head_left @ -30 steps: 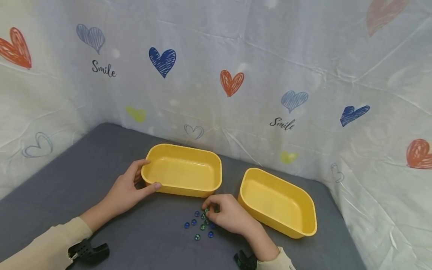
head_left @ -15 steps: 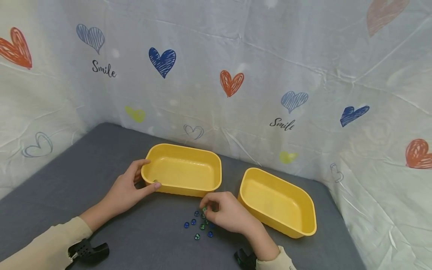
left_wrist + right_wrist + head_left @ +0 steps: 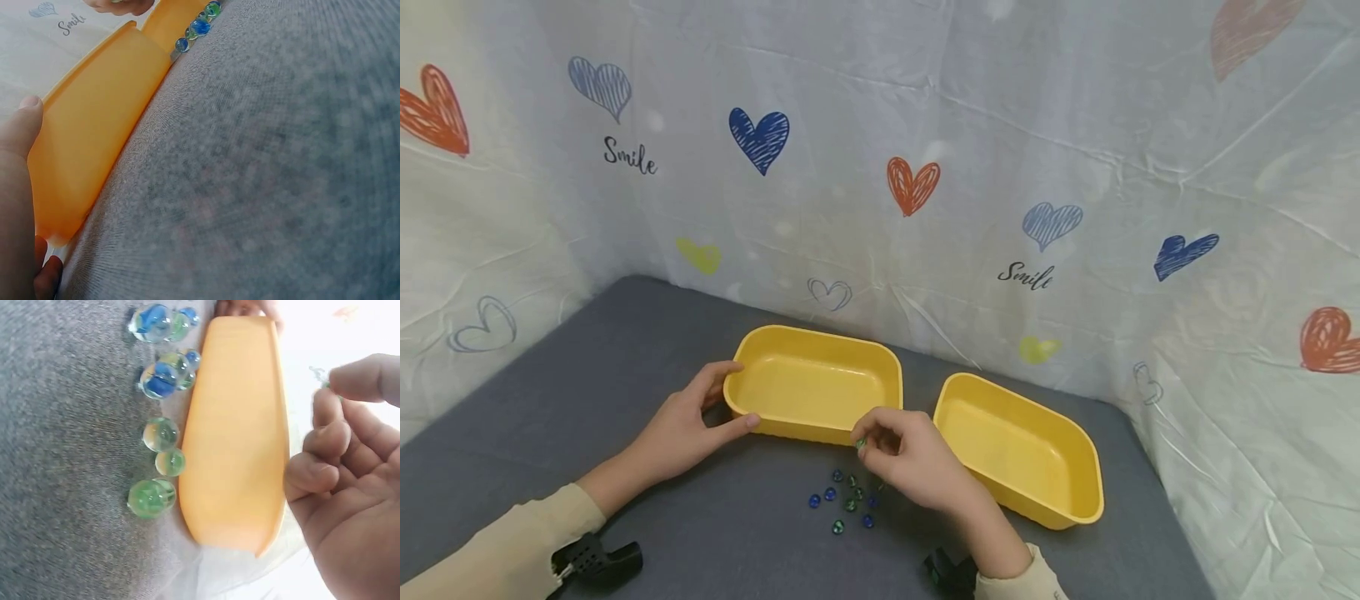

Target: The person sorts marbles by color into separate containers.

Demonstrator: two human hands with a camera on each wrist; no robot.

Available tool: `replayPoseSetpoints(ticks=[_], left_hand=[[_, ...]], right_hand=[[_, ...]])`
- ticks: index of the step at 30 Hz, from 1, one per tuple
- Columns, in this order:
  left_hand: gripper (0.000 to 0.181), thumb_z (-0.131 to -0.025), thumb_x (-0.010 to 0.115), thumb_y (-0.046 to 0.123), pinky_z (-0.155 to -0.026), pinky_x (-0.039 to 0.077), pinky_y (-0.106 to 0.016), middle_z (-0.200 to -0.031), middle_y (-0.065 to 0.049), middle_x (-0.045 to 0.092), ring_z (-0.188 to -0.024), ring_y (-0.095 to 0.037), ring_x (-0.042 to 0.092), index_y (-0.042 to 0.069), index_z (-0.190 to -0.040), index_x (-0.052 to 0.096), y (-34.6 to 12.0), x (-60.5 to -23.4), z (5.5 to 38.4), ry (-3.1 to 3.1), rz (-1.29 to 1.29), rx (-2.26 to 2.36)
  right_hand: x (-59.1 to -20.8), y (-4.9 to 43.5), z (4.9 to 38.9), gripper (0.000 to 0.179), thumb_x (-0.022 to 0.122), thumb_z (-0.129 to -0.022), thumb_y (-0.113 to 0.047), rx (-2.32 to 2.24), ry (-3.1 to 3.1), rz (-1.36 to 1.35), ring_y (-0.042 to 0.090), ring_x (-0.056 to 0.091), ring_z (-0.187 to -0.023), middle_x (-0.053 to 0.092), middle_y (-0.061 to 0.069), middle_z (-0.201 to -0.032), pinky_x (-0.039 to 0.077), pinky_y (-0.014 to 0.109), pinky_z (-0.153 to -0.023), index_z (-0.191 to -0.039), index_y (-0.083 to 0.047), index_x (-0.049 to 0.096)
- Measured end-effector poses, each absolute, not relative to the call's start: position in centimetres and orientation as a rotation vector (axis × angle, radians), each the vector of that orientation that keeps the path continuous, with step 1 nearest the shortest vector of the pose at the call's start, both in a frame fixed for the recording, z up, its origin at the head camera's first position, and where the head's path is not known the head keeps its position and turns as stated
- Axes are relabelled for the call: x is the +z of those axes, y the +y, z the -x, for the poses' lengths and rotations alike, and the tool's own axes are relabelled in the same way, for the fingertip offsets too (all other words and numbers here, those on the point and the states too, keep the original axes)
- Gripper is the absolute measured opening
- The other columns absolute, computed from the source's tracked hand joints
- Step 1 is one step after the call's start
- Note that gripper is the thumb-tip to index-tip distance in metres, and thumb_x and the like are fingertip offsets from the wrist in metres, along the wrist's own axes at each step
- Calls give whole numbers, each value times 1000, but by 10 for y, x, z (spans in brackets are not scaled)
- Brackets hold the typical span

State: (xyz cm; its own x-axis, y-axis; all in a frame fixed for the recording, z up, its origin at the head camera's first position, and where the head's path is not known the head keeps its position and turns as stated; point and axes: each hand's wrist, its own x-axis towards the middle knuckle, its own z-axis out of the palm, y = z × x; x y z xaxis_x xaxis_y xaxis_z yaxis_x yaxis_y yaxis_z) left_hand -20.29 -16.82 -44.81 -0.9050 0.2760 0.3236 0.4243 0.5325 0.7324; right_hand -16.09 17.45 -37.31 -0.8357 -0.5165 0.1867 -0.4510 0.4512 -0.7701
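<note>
Right hand (image 3: 917, 462) pinches a green marble (image 3: 861, 444) by the left tub (image 3: 812, 390), at its near right corner.
Best pinch firmly with the fingertips, while the left hand (image 3: 688, 433) grips the tub's left end; loose marbles (image 3: 830, 494) lie nearer.

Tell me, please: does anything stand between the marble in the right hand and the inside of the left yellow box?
Only the near wall of the left yellow box; the right hand appears to hold the marble above its rim. Nothing else visible.
</note>
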Motion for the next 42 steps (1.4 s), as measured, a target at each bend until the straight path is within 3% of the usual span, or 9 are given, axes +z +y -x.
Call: replayPoseSetpoints(ticks=[8,22,29,42], left_hand=[[75,-88,74,48,-98,47,-55,-152,-10,42,-130,-33,52,25,-149,37,-166,-448,202,-2600,630,-1306],[73,-88,74,46,-98,46,-54,-152,-13,42,-130,-32,52,26,-148,38,-168,-449,201,-2601,655,-1311],[75,-87,75,48,-99,46,-54,-152,-10,43,-131,-31,51,24,-148,39,-167,-450,202,-2603,631,-1320],[76,-87,74,49,-99,46,-54,-152,-10,43,-131,-31,52,23,-149,38,-167,-449,203,-2616,625,-1306]], right_hand=[[-369,178,167,11,68,-95,-10,-1624,2662,713,22,57,-73,63,0,-83,50,29,-60,-105,-16,70],[-351,173,165,16,64,-97,-6,-1767,2701,472,31,60,-80,65,15,-90,50,26,-62,-113,-7,68],[-385,182,188,20,68,-97,-24,-1707,2745,502,19,61,-80,66,0,-92,53,30,-64,-116,-20,69],[-383,180,192,20,69,-96,-24,-1655,2789,517,18,62,-82,66,-1,-93,53,30,-64,-116,-22,69]])
